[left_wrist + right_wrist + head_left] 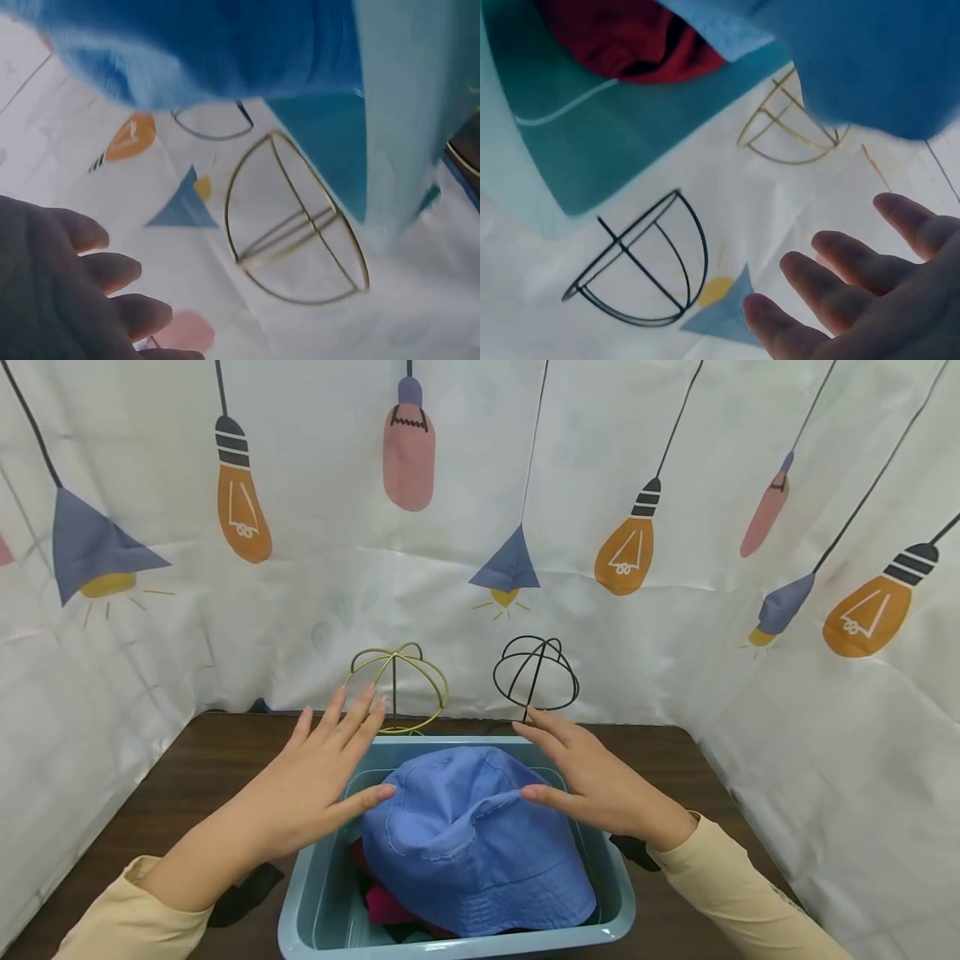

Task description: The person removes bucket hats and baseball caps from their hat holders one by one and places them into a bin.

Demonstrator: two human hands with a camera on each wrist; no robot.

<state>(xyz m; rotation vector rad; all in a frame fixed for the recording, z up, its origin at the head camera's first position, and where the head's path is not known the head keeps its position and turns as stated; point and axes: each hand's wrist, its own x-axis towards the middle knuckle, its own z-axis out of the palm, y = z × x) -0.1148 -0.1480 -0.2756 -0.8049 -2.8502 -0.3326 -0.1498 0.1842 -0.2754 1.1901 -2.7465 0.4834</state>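
No readable text, label, brand or number appears anywhere: the curtain (480, 568) carries only printed lamp and bulb drawings, and the blue hat (465, 835) and bin (315, 893) bear no visible markings.

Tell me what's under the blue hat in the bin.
Under the blue hat, inside the bin, red or magenta fabric and dark cloth peek out; anything deeper is covered.

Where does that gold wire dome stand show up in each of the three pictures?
Head: gold wire stand stands at the table's back, behind the left hand.
Left wrist: it fills centre-right, tilted, beside the bin wall.
Right wrist: upper right, partly behind the blue hat.
Shared landmark: the blue hat, seen in all three views.
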